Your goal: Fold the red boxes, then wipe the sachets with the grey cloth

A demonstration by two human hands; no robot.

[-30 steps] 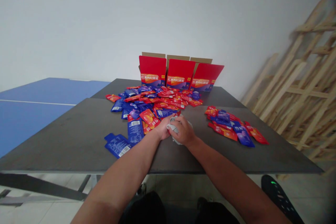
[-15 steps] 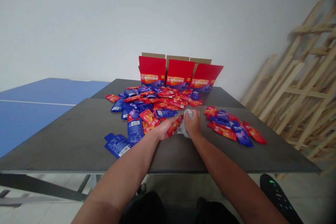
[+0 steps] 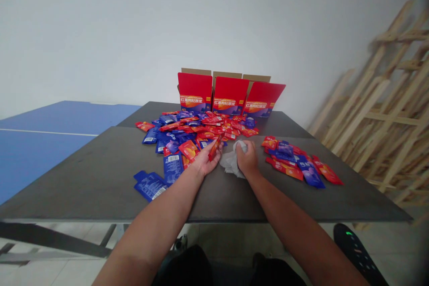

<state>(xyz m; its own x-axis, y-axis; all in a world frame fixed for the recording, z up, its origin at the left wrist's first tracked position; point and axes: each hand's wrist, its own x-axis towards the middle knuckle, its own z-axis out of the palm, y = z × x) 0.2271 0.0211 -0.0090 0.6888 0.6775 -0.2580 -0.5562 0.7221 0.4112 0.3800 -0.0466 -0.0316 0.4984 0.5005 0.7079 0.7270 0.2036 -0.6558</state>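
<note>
My left hand is shut on a slim red sachet, which it holds tilted up at the near edge of the main heap. My right hand is closed over a crumpled grey cloth resting on the dark tabletop. A large heap of red and blue sachets lies just beyond my left hand. A smaller heap of the same kind lies to the right of my right hand. Several blue pouches lie apart at the near left.
Open cardboard cartons with red printed flaps stand at the far table edge, behind the heap. A blue table lies to the left. Wooden frames lean against the white wall at right. A dark shoe shows on the floor.
My hands have moved apart. The red sachet has risen from lying across my left hand to a tilted hold, and more of the grey cloth shows to the left of my right hand.
</note>
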